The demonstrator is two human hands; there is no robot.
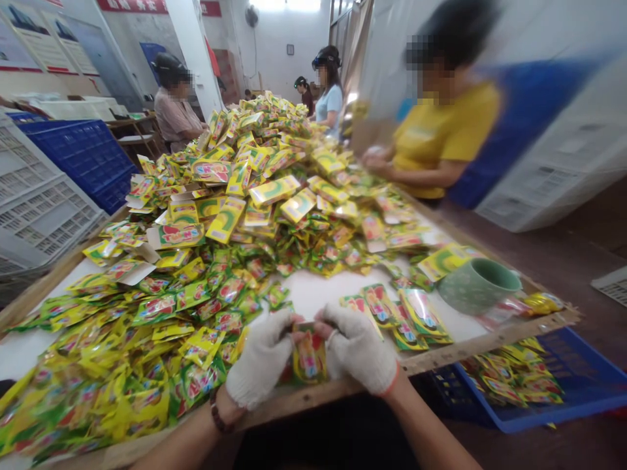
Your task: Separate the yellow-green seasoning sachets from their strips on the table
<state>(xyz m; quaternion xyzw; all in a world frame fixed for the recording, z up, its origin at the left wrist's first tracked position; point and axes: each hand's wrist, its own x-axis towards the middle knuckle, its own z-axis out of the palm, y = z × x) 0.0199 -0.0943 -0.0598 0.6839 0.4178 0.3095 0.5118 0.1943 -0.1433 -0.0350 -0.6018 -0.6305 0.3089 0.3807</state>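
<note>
White table [313, 287], blue crate [563, 416] at 4 o'clock; my left hand [262, 359] and right hand [362, 349] both pinch one pack [309, 358], 6 o'clock

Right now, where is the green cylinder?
In the head view, the green cylinder is toward the near right corner of the table, between packs on its left and a yellow wrapper.

Showed a white wall [274, 72] at twelve o'clock, washed by a bright light [284, 5] overhead. Held a fan [251, 15] and a pale pillar [198, 59] toward eleven, posters [44, 32] at ten, brownish floor [543, 254] at three.
</note>
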